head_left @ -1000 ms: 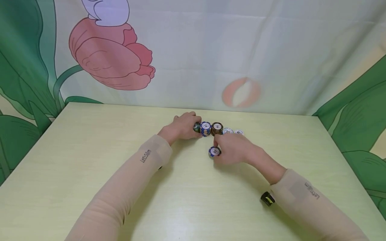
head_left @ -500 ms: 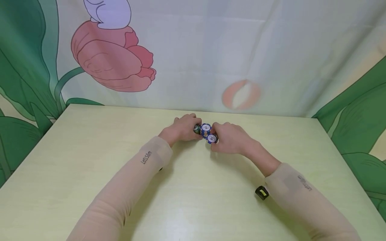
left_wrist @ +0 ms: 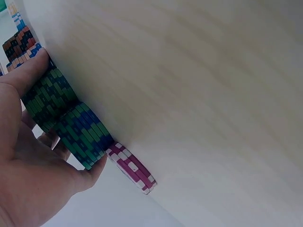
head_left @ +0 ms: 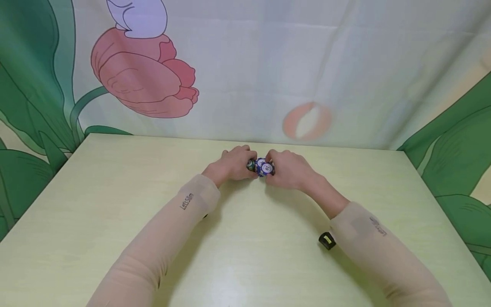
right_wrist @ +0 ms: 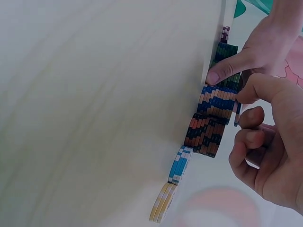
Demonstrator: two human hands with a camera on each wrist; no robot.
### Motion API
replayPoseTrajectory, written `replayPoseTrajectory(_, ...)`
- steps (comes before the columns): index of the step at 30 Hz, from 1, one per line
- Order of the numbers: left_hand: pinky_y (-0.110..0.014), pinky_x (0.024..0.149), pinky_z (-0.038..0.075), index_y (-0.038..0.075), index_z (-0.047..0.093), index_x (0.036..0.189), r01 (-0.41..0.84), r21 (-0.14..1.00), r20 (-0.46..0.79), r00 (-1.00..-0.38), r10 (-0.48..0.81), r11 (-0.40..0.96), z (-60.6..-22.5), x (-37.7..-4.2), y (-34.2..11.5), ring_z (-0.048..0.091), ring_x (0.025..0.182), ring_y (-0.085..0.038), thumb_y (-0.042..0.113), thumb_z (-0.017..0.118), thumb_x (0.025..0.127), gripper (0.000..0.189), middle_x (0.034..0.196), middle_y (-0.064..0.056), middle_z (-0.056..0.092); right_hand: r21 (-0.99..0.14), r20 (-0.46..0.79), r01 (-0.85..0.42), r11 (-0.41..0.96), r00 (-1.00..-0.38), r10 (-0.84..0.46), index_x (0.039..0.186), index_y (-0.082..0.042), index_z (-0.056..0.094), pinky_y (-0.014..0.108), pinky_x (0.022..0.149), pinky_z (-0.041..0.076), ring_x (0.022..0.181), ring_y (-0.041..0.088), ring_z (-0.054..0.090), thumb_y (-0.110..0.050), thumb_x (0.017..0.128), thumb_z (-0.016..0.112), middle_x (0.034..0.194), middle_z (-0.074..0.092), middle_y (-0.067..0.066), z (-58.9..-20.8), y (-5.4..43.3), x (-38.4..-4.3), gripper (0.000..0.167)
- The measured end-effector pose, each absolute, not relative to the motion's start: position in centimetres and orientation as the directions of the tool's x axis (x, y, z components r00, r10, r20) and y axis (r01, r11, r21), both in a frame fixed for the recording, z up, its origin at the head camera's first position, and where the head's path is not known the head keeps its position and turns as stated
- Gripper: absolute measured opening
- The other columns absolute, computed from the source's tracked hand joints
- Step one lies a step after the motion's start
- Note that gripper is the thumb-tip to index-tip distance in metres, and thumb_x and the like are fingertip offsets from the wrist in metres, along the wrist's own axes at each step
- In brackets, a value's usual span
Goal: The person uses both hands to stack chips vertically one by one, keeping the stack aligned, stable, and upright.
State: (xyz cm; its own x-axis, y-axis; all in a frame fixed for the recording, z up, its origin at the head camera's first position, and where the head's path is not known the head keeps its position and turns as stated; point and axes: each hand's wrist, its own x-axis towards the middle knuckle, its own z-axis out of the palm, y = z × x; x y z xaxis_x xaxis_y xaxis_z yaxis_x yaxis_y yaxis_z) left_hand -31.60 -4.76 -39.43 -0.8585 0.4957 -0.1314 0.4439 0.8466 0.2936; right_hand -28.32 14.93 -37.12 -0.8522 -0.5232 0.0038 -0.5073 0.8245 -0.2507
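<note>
Near the back of the table my left hand (head_left: 233, 163) grips two neighbouring stacks of green poker chips. In the left wrist view the thumb lies along the nearer green stack (left_wrist: 49, 99) and the fingers curl past the other green stack (left_wrist: 84, 135). My right hand (head_left: 288, 170) pinches one blue poker chip (head_left: 267, 169) between thumb and fingertip. Seen from the right wrist, that chip (right_wrist: 237, 115) is edge-on, right at the top of the blue chip stack (right_wrist: 215, 101); whether it touches is hard to tell. The right hand hides other stacks in the head view.
A brown-and-black chip stack (right_wrist: 204, 135) stands beside the blue one, followed by short light-blue (right_wrist: 180, 164) and yellow (right_wrist: 163, 203) stacks. A short purple-and-white stack (left_wrist: 131, 168) ends the row's other side. A printed curtain (head_left: 238, 76) hangs behind the table (head_left: 230, 256).
My right hand has carried the blue chip away from me and slightly left, from the front of the row to over the blue stack. My left hand has stayed on the green stacks.
</note>
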Motion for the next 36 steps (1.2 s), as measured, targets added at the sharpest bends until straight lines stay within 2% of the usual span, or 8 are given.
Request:
replayPoseTrajectory(11,-0.058,0.095,0.041,0.014,0.063,0.121,0.455,0.294,-0.122,-0.855,0.505,0.841,-39.60,-31.68,-4.80,0.053,0.110,-0.027,0.038,0.078,0.091,0.040,0.120,-0.007,0.055,-0.239,-0.022,-0.493,0.836,-0.858,-0.513,0.117,-0.004,0.062,0.035,0.061,0.052,0.070,0.019,0.062,-0.023,0.085,0.076,0.091,0.068,0.008,-37.19,14.23,-28.97,0.041)
replayPoseTrajectory(19,-0.059,0.097,0.040,0.014,0.063,0.121,0.444,0.295,-0.136,-0.857,0.497,0.846,-39.45,-31.55,-4.78,0.052,0.111,-0.027,0.038,0.077,0.092,0.040,0.120,-0.007,0.054,-0.255,-0.018,-0.478,0.840,-0.867,-0.498,0.117,-0.003,0.064,0.034,0.056,0.050,0.063,0.018,0.060,-0.021,0.087,0.071,0.088,0.069,0.006,-37.38,14.13,-29.26,0.035)
replayPoseTrajectory(27,-0.060,0.099,0.040,0.014,0.062,0.124,0.448,0.286,-0.130,-0.858,0.497,0.847,-39.53,-31.63,-4.76,0.052,0.113,-0.027,0.039,0.077,0.093,0.042,0.124,-0.008,0.054,-0.256,0.022,-0.487,0.835,-0.867,-0.498,0.124,-0.001,0.064,0.035,0.060,0.052,0.066,0.016,0.062,-0.027,0.092,0.072,0.083,0.068,0.002,-37.35,14.34,-29.11,0.042)
replayPoseTrajectory(36,-0.057,0.096,0.041,0.014,0.063,0.125,0.457,0.277,-0.128,-0.855,0.503,0.846,-39.65,-31.72,-4.80,0.052,0.111,-0.026,0.039,0.077,0.092,0.043,0.123,-0.007,0.055,-0.264,0.065,-0.512,0.817,-0.855,-0.515,0.114,-0.007,0.068,0.033,0.053,0.046,0.058,0.014,0.057,-0.020,0.091,0.073,0.074,0.065,-0.002,-37.76,14.91,-29.12,0.027)
